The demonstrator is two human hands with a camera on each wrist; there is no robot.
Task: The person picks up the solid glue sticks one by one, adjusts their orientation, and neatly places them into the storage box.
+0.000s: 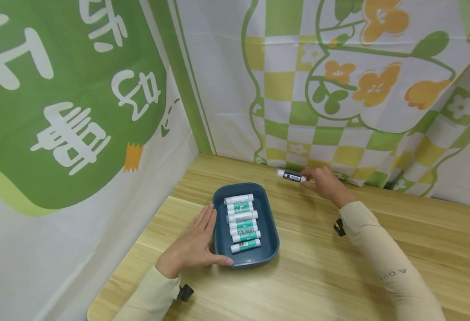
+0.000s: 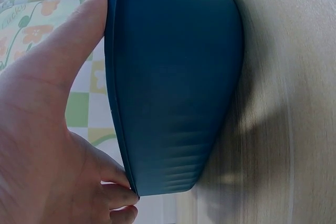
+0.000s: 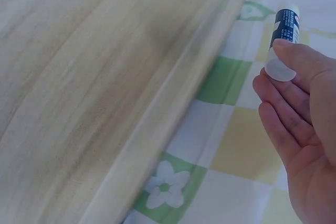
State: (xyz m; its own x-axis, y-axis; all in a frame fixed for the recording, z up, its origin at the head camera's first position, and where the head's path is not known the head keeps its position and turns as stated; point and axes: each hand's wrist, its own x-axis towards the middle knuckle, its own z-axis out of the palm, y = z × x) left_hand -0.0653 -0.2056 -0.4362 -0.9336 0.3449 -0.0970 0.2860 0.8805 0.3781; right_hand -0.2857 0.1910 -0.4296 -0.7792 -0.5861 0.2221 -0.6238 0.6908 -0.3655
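A dark blue plastic tray rests on the wooden table, holding several white glue sticks laid crosswise in a column, most with green labels. My left hand spans the tray's near left corner, its straight fingers along the left rim and the thumb on the near rim. In the left wrist view, the thumb and fingertips meet the rim of the tray. Beyond the tray to the right, my right hand pinches one end of a glue stick with a dark navy label, held near the table's back edge.
A printed cloth with checks and flowers hangs behind the table. Another cloth with a green print and white characters hangs on the left. Black straps sit at both wrists.
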